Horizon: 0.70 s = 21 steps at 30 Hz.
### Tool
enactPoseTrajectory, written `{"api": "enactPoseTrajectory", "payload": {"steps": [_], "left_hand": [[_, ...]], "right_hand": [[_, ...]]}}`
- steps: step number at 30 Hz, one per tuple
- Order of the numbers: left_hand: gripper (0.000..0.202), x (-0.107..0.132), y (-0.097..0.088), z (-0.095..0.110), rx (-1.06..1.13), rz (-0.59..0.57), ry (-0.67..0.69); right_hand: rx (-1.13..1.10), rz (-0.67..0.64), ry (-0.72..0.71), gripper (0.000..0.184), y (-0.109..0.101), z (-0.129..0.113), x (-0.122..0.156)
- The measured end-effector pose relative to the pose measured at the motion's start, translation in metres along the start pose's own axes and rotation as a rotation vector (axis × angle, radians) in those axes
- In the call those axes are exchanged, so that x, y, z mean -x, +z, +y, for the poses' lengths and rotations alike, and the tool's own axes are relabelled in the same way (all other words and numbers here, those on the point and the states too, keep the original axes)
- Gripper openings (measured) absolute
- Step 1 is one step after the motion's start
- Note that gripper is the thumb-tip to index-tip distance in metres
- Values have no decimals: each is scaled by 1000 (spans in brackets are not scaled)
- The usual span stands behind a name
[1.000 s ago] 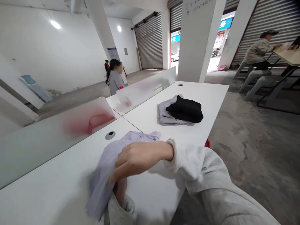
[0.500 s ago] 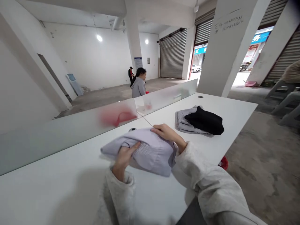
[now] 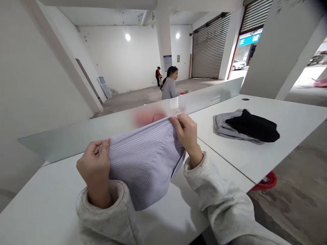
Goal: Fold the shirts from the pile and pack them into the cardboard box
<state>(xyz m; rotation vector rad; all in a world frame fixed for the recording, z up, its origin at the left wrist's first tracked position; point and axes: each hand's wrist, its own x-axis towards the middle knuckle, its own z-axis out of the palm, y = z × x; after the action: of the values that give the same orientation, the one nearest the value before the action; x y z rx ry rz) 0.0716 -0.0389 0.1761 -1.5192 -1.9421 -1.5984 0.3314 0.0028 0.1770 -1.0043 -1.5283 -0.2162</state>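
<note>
Head view: left grip [image 3: 94,166] and right grip [image 3: 186,135] pinching top edge of lilac striped shirt [image 3: 144,160] between thumbs and fingers, cloth pulled taut between them. Shirt held up in front of person, lower part hanging toward white surface [image 3: 43,207]. Folded grey garment [image 3: 222,127] beneath black garment [image 3: 255,126] on next surface section, right of right grip, not touching. Frosted divider [image 3: 204,98] beyond. Person in grey hoodie [image 3: 169,89] standing past divider.
</note>
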Motion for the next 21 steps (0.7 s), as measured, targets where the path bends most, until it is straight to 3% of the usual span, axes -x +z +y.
{"api": "enactPoseTrajectory", "payload": {"steps": [3, 7, 10, 12, 14, 18, 21], "left_hand": [[30, -12, -10, -29, -245, -179, 91], [37, -24, -30, -56, -387, -438, 46], [34, -17, -41, -55, -407, -820, 139], [32, 0, -39, -47, -398, -1086, 287], [38, 27, -29, -36, -350, -1235, 430], [50, 102, 6, -26, -230, -1351, 557], [55, 139, 25, -31, -279, -1284, 446]], "right_hand": [[25, -229, 38, 25, 20, 2, 5], [54, -342, 107, 18, 27, 11, 7], [100, -486, 123, 18, 18, 15, 8], [150, -557, 138, 20, 12, 17, 7], [190, -587, 155, 21, 7, 16, 7], [236, -619, 169, 23, 1, 17, 5], [261, -759, 129, 26, -3, 24, 8]]}}
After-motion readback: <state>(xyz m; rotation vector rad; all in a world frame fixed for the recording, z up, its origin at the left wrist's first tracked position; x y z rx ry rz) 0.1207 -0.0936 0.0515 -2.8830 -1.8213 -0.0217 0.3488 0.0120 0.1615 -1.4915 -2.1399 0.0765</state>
